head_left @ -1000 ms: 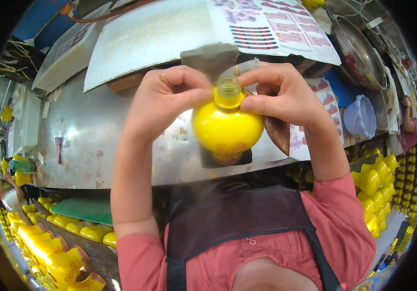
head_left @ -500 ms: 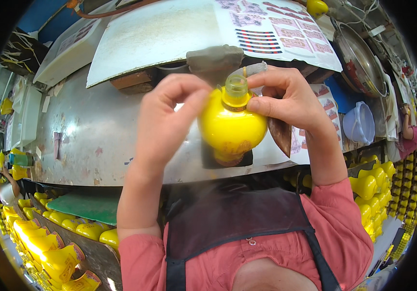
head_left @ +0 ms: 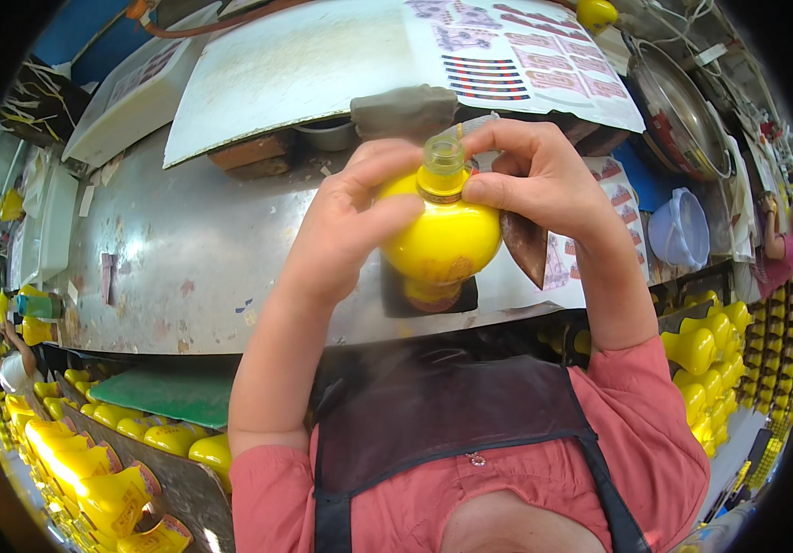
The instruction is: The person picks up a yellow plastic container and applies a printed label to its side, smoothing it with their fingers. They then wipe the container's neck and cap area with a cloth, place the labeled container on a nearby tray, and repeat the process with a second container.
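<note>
A glossy yellow bottle (head_left: 442, 241) with a round body, narrower foot and clear glass mouth stands upright at the steel table's front edge, over a dark pad (head_left: 399, 293). A thin dark patterned band circles its neck. My left hand (head_left: 352, 217) is closed on the bottle's left shoulder, thumb and fingers against it. From the other side my right hand (head_left: 536, 180) grips by the neck, thumb pressed near the band and index finger bent behind the mouth. Greyish material shows near that fingertip. Below the right hand lies a brown pointed piece (head_left: 525, 247), its kind unclear.
Beyond the steel table (head_left: 166, 267) a raised white board (head_left: 295, 64) carries printed decal sheets (head_left: 553, 55). A grey cloth (head_left: 405, 112) lies on its near edge. Yellow bottles (head_left: 111, 498) stand in rows at both sides. A pale bucket (head_left: 680, 230) is at the right.
My left hand has moved right and in, from a blurred position beside the bottle to a hold on its shoulder. The right hand stays at the neck.
</note>
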Demonstrator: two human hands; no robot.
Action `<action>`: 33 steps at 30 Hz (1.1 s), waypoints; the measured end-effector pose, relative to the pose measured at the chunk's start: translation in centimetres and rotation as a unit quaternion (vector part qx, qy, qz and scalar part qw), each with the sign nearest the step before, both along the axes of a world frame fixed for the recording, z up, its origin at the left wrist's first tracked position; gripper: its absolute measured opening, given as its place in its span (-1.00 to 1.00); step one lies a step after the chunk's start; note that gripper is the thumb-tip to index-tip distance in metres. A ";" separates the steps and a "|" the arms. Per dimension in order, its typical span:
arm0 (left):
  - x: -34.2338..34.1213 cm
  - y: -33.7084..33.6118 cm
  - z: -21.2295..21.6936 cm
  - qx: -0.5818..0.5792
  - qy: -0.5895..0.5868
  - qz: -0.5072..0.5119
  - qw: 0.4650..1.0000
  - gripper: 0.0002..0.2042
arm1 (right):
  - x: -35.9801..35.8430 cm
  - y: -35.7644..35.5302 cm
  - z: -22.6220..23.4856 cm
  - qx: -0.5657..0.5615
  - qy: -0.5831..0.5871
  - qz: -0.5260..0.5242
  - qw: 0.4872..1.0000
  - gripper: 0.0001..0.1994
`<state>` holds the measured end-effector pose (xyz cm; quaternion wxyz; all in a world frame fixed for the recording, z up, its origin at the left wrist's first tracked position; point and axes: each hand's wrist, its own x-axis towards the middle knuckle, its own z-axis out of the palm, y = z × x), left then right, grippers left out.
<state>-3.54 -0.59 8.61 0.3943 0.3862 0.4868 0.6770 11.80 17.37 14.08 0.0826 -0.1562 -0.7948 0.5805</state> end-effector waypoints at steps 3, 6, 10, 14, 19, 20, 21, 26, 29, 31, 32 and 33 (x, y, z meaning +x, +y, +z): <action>-0.4 0.5 -0.1 -0.033 -0.038 -0.048 0.998 -0.44 | 0.0 0.1 -0.2 0.034 0.026 0.010 0.999 -0.83; -1.0 1.1 1.2 -0.024 0.002 -0.060 0.998 -0.49 | -0.2 0.4 -0.6 0.057 0.037 0.011 0.998 -0.83; 0.7 2.1 3.2 -0.082 0.113 0.103 0.985 -0.63 | -0.5 0.0 -1.3 0.072 0.061 -0.021 0.995 -0.81; 1.4 3.1 5.0 -0.090 0.176 0.174 0.965 -0.74 | 0.3 -0.5 -1.5 0.059 0.098 -0.043 0.993 -0.85; 1.6 1.7 5.9 -0.052 0.136 0.149 0.978 -0.78 | 1.9 -1.2 -1.2 0.052 0.116 -0.053 0.990 -0.86; 1.8 1.4 5.8 -0.041 0.119 0.137 0.983 -0.78 | 2.1 -1.3 -1.2 0.051 0.113 -0.054 0.991 -0.85; 2.0 1.1 5.8 -0.042 0.115 0.130 0.984 -0.79 | 2.0 -1.5 -1.2 0.059 0.121 -0.056 0.989 -0.86; 2.9 0.8 5.3 -0.023 0.176 0.134 0.975 -0.79 | 1.6 -1.5 -1.2 0.164 0.158 -0.066 0.971 -0.88; 3.1 0.5 5.5 -0.057 0.226 0.153 0.960 -0.79 | 1.3 -1.4 -1.1 0.201 0.175 -0.067 0.962 -0.90; 3.3 0.2 5.9 -0.065 0.237 0.151 0.958 -0.79 | 1.3 -1.4 -1.0 0.205 0.189 -0.058 0.958 -0.90; 3.3 0.1 6.1 -0.058 0.243 0.148 0.957 -0.79 | 1.3 -1.4 -1.0 0.207 0.197 -0.055 0.957 -0.90; 3.4 0.0 6.3 -0.051 0.249 0.145 0.956 -0.79 | 1.4 -1.4 -1.0 0.215 0.201 -0.051 0.954 -0.90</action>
